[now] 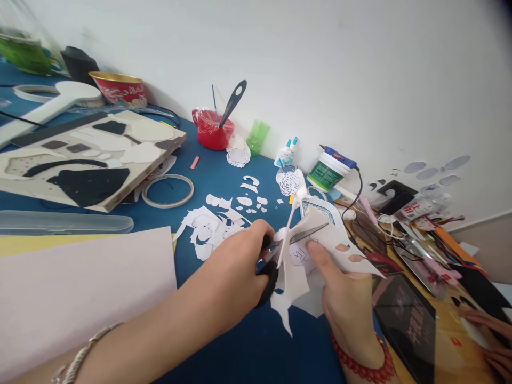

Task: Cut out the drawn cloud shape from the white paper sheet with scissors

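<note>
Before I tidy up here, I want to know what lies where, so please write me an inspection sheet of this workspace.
Surface: blue table; wooden table at right.
Job's things: scissors at a white paper with cut-out holes.
Clutter: paper scraps, tape roll, red cup, glue bottles.
Hands: left hand grips the scissors; right hand holds the paper, thumb on top.
Cables: dark cable trails from the blue tool on the tub.
Surroundings: white wall behind; another person's hands at the right edge.
</note>
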Motion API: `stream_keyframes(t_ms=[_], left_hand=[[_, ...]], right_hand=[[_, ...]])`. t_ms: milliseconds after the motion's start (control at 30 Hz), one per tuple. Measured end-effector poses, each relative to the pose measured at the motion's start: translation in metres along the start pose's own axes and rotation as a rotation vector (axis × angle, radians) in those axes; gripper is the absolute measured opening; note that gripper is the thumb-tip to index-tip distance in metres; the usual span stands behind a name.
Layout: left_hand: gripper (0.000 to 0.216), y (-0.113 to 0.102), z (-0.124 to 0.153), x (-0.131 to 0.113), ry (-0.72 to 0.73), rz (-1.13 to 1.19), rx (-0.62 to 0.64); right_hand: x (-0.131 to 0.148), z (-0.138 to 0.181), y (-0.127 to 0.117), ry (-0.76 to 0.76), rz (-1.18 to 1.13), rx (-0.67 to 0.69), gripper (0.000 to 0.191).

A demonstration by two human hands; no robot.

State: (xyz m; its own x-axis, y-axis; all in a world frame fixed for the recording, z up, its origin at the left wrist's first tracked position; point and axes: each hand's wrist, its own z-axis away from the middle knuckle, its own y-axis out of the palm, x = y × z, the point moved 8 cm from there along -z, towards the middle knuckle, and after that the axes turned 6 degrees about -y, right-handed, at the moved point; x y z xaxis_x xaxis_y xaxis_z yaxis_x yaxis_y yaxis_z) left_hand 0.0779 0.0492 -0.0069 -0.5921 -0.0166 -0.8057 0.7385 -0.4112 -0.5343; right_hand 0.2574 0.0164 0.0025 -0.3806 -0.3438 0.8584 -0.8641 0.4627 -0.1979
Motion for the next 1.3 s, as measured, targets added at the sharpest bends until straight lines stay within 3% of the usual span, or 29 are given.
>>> stream_keyframes(t_ms=[200, 367, 533, 700, 1067, 1300], left_hand=[[0.041, 0.0, 0.004, -0.002, 0.02, 0.036, -0.036], [0.046, -0.003, 0.004, -0.001, 0.025, -0.002, -0.05], [0.044, -0.002, 0.005, -0.001, 0.022, -0.009, -0.014], [0.041, -0.001, 0.007, -0.002, 0.017, -0.009, -0.001], [0.033, 0.0, 0.006, -0.005, 0.049, -0.026, 0.009], [0.057, 0.001, 0.007, -0.004, 0.078, -0.005, 0.0]], right_hand=[[0.009, -0.002, 0.006, -0.08, 0.001, 0.087, 0.006], [0.02, -0.004, 0.012, -0.15, -0.058, 0.126, 0.017], [0.016, -0.005, 0.014, -0.095, -0.07, 0.124, 0.012], [0.013, -0.004, 0.012, -0.048, -0.103, 0.111, 0.019], [0.022, -0.006, 0.009, -0.005, -0.037, 0.121, 0.009], [0.025, -0.008, 0.01, -0.079, 0.0, 0.162, 0.008]])
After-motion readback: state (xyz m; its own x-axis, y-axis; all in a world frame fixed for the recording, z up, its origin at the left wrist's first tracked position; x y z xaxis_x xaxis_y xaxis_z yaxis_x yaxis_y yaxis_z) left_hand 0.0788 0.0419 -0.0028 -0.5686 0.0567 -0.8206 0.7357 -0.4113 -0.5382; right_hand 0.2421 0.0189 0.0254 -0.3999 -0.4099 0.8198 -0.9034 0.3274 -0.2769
